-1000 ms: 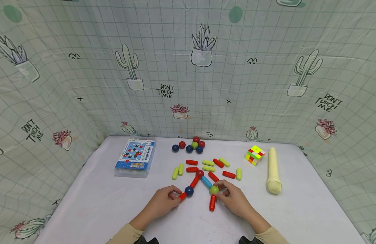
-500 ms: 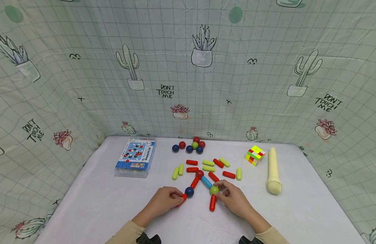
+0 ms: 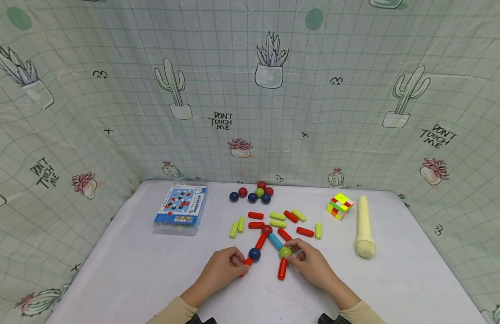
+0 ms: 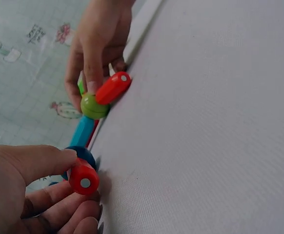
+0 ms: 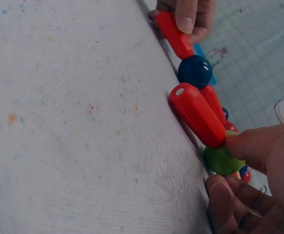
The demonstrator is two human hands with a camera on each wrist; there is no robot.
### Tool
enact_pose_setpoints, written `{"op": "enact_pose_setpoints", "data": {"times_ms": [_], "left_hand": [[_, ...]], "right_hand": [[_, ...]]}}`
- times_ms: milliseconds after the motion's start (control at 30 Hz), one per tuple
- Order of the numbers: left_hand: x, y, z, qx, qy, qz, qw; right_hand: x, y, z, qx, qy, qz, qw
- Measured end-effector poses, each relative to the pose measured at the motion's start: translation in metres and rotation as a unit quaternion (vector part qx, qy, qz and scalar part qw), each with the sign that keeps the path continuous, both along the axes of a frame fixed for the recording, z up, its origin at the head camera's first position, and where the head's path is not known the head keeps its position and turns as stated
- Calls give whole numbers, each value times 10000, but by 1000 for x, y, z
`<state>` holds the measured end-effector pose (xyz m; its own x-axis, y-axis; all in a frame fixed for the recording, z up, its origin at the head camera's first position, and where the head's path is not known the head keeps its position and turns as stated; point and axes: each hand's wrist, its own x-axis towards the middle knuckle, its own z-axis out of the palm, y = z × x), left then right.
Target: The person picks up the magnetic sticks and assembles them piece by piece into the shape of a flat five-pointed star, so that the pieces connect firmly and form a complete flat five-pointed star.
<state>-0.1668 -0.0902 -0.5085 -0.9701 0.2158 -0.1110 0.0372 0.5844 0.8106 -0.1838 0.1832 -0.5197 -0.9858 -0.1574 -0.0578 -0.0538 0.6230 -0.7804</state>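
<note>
My left hand (image 3: pixel 221 270) pinches a red stick (image 5: pixel 173 34) between thumb and fingers. That stick's far end meets a dark blue ball (image 3: pixel 254 254). From the ball another red stick (image 3: pixel 261 241) runs up to a red ball (image 3: pixel 266 230). A light blue stick (image 3: pixel 275 241) leads from there down to a green ball (image 3: pixel 285 253), which my right hand (image 3: pixel 311 263) holds between thumb and fingers. One more red stick (image 3: pixel 282 269) points from the green ball toward me. A round pale magnet-like disc shows on the stick's end in both wrist views.
Several loose red and yellow-green sticks (image 3: pixel 278 223) lie behind the chain. Farther back sit several balls (image 3: pixel 252 198). A boxed set (image 3: pixel 181 209) stands at left. A puzzle cube (image 3: pixel 339 206) and a pale yellow microphone-shaped object (image 3: pixel 364 229) lie at right.
My left hand has shifted slightly right and swung the red stick to a steeper angle. The blue ball has moved a little right with it. My right hand stays put on the green ball.
</note>
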Motion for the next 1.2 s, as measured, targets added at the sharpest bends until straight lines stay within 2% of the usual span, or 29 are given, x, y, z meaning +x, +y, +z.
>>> {"op": "enact_pose_setpoints", "data": {"times_ms": [133,300,500,667,800,1033,1200], "left_hand": [[-2,0,-1,-125,241,-48,9996],[-11,4,-5,-168,503,-112,9985],[-22,12,-7,-224,537,-223,9981],[-23,17,-5,-249,516,-275,9980],[-23,17,-5,-158,519,-159,9984],[-23,15,-8,-203,596,242,9977],[-24,12,-7,-58,490,16,9988]], "right_hand": [[0,-1,1,-2,-42,-34,10000],[1,-1,1,-11,-29,-52,10000],[1,-1,0,-8,-19,-47,10000],[0,-1,0,22,-5,-38,10000],[0,0,-1,42,-10,-11,10000],[-1,0,-1,41,-42,-9,10000],[-1,0,-1,28,-17,-45,10000]]}}
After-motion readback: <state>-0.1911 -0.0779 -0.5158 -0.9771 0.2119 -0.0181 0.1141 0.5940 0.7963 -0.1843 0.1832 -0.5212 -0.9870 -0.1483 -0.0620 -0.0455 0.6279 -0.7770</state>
